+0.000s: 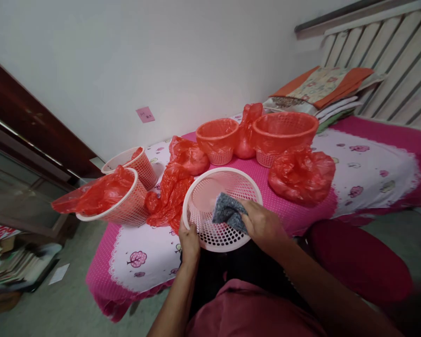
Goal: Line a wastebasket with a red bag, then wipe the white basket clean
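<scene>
A pale pink plastic basket (223,175) with perforated sides is tilted toward me at the front of the bed, its opening facing up. My left hand (190,244) grips its rim at the near left, the thumb on the rim and the other fingers mostly hidden. In my right hand (263,225) is a bunched grey cloth (228,211), held inside the basket's opening. Whether the cloth touches the basket wall I cannot tell. Just left of the basket lies a crumpled red plastic bag (173,189).
Two baskets lined with red bags, one at the back middle (217,135) and one at the back right (284,131), stand beyond. A full red bag (301,175) sits right. Two more baskets (135,213) lean left. A dark red round stool (359,260) is right of the bed.
</scene>
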`<action>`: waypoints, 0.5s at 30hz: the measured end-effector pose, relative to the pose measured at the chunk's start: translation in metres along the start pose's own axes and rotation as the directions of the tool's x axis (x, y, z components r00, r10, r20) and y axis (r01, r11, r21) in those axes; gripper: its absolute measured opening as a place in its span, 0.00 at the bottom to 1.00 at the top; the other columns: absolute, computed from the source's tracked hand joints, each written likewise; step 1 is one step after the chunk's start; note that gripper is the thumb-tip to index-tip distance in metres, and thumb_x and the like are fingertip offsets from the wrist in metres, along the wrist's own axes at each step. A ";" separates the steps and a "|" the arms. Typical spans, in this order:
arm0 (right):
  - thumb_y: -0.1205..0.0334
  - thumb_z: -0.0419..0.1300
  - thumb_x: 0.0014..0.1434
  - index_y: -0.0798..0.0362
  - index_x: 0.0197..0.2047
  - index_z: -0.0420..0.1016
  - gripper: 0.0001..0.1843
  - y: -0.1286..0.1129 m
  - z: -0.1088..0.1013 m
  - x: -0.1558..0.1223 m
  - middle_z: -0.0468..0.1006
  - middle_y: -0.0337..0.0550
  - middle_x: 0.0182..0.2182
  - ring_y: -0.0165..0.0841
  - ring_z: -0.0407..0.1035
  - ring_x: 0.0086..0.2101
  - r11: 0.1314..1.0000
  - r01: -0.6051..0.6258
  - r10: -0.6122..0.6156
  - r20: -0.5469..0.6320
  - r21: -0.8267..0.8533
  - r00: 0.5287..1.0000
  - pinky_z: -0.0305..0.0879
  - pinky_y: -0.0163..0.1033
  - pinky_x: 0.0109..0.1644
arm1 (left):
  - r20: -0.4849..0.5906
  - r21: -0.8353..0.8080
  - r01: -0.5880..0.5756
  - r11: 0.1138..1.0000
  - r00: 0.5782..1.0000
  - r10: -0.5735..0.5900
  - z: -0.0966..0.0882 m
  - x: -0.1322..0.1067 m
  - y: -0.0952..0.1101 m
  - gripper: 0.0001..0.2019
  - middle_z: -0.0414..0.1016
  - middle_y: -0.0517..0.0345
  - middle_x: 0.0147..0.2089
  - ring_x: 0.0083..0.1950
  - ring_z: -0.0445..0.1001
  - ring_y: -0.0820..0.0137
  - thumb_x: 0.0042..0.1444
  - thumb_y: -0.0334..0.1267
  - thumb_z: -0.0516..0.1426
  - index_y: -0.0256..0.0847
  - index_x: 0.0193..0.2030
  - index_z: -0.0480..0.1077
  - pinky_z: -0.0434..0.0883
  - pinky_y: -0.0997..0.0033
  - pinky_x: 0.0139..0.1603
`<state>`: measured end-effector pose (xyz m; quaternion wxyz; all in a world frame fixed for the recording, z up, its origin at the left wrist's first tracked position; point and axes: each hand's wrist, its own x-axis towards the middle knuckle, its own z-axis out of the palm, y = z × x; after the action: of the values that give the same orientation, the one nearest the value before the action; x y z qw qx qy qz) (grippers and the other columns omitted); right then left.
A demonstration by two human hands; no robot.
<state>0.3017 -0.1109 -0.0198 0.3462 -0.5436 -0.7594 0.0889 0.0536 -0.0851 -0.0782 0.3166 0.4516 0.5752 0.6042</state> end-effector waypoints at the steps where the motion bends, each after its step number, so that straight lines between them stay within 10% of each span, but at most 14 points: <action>1: 0.70 0.51 0.68 0.51 0.69 0.70 0.28 0.000 -0.004 0.004 0.82 0.53 0.55 0.45 0.76 0.54 1.000 0.012 -0.013 -0.058 -0.013 0.998 0.72 0.49 0.61 | -0.003 0.001 -0.004 1.000 1.000 0.004 0.001 -0.001 0.001 0.30 0.74 0.46 0.71 0.74 0.70 0.59 0.58 0.30 0.58 0.40 0.69 0.70 0.58 0.54 0.80; 4: 0.69 0.51 0.69 0.54 0.70 0.70 0.27 -0.008 0.000 0.014 0.82 0.56 0.54 0.48 0.75 0.55 0.997 0.032 -0.039 -0.102 -0.072 0.994 0.72 0.51 0.62 | 0.019 0.001 -0.027 1.000 0.999 0.027 0.003 -0.005 0.005 0.31 0.72 0.48 0.73 0.75 0.68 0.60 0.59 0.30 0.57 0.41 0.70 0.69 0.56 0.55 0.81; 7: 0.67 0.54 0.70 0.57 0.69 0.71 0.26 -0.020 0.025 0.011 0.82 0.60 0.55 0.49 0.75 0.55 0.998 0.038 -0.033 0.108 -0.048 0.994 0.71 0.52 0.62 | 0.026 0.009 -0.026 1.000 0.999 0.026 0.003 -0.004 0.006 0.32 0.71 0.48 0.74 0.77 0.66 0.61 0.58 0.30 0.57 0.42 0.71 0.68 0.55 0.55 0.82; 11: 0.51 0.70 0.62 0.56 0.70 0.72 0.37 -0.020 0.063 -0.011 0.79 0.61 0.61 0.54 0.73 0.59 0.985 0.119 -0.168 0.511 0.128 0.843 0.67 0.53 0.65 | 0.051 0.012 -0.021 1.000 0.998 0.020 0.002 -0.001 0.006 0.31 0.72 0.49 0.73 0.76 0.68 0.59 0.59 0.31 0.57 0.43 0.71 0.69 0.58 0.55 0.80; 15: 0.48 0.80 0.48 0.55 0.75 0.66 0.56 0.002 0.080 -0.030 0.72 0.64 0.69 0.60 0.68 0.65 0.964 0.182 -0.262 0.575 0.194 0.775 0.61 0.58 0.70 | 0.063 -0.007 -0.017 1.000 0.998 0.017 0.000 0.005 0.002 0.32 0.73 0.48 0.73 0.74 0.70 0.58 0.59 0.33 0.59 0.42 0.72 0.67 0.61 0.55 0.79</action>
<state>0.2582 -0.1169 -0.0934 0.1323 -0.3712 -0.8810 0.2618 0.0521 -0.0812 -0.0756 0.3309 0.4742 0.5591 0.5942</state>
